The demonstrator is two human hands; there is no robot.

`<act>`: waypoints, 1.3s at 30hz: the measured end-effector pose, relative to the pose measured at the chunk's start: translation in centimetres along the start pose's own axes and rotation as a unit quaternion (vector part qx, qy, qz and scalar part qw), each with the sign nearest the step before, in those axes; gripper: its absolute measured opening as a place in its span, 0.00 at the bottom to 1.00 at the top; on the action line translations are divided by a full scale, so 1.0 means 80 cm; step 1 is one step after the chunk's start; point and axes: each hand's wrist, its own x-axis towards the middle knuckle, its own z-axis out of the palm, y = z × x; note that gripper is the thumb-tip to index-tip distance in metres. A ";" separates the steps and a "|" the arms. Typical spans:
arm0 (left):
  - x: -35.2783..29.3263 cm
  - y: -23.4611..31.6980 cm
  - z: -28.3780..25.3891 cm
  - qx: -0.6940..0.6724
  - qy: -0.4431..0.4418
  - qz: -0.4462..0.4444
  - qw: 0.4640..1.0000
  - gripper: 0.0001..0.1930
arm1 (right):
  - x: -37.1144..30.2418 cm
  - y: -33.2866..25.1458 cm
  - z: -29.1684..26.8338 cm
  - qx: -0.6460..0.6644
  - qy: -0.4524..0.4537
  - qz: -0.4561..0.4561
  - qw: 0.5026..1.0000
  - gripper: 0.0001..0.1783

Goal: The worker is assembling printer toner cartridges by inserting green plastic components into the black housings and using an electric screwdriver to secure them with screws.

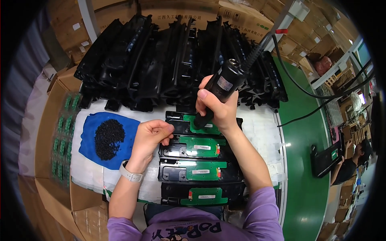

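Observation:
My right hand (pixel 223 110) is wrapped round a black electric screwdriver (pixel 226 80), which tilts down to the left. Its tip end meets a green circuit board (pixel 213 129) on the farthest of several black plastic panels (pixel 179 127); the exact contact point is hidden. Beside that panel's left end, my left hand (pixel 150 136) has thumb and fingers pinched together; anything between them is too small to make out. Closer to me lie more panels with green boards (pixel 201 147) in a column. Left of my left hand, a pile of small black screws (pixel 109 138) rests on a blue cloth (pixel 89 132).
Black plastic parts (pixel 157 68) are stacked along the back. A cardboard box (pixel 46 168) with green boards (pixel 62 148) stands at the left. The black screwdriver cable (pixel 305 94) loops right, above a green surface (pixel 301 193). Another person (pixel 348 168) at far right handles a black panel (pixel 323 162).

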 end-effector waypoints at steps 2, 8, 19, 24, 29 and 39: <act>-0.001 -0.001 0.002 -0.008 -0.009 -0.006 1.000 0.07 | 0.000 0.002 -0.001 -0.007 -0.011 0.005 1.000 0.08; -0.003 -0.002 0.011 -0.086 -0.018 -0.020 0.996 0.11 | -0.002 0.006 0.002 -0.044 -0.037 0.009 0.998 0.09; -0.006 -0.013 0.020 -0.107 -0.024 -0.014 0.994 0.13 | -0.011 0.003 0.009 -0.038 -0.041 -0.026 0.998 0.08; -0.009 -0.013 0.029 -0.095 -0.004 0.000 0.995 0.15 | -0.009 -0.017 -0.008 0.223 -0.043 -0.056 0.972 0.17; -0.012 -0.012 0.028 -0.088 -0.006 0.003 0.996 0.11 | -0.011 -0.030 -0.009 0.280 -0.048 -0.137 0.949 0.18; -0.012 -0.016 0.031 -0.099 -0.006 0.038 0.994 0.08 | -0.016 -0.027 -0.001 0.283 -0.044 -0.102 0.953 0.18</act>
